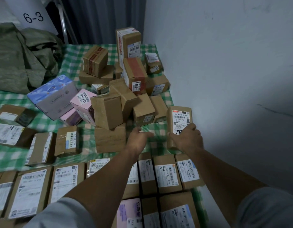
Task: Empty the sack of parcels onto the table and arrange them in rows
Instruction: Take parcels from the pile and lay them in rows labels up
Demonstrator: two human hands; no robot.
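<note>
A person in grey sleeves [63,214] is sorting deliveries on a bench [71,61] covered in green checked cloth. Nearest the camera, on the person's side of both grips, rows of parcels [168,175] are lying flat, labels up, edge to edge. Just beyond the last row the right hand [186,137] is gripping a labelled parcel [179,119]. The grip is wrapping the packet's lower end, fingers curling over the white label, and the brown packet is standing tilted close to the pale wall [232,63].

To the left of that grip the left hand [137,139] is hovering with a wide, relaxed grip, holding nothing. Its fingers are pointing out over bare cloth just beside a low brown box [109,140]. Directly beyond the left grip a heap of parcels [122,96] is sitting unsorted — brown cartons leaning on one another at all angles. Left of the heap, a pink carton [84,101] is leaning against a blue-and-grey box [55,94]. Further left of the left grip, loose parcels [66,140] are lying in a ragged line.

At the far left, well apart from both grips, the green sack [19,60] is lying crumpled on the bench — below a white sign [33,17] reading "6-3".
</note>
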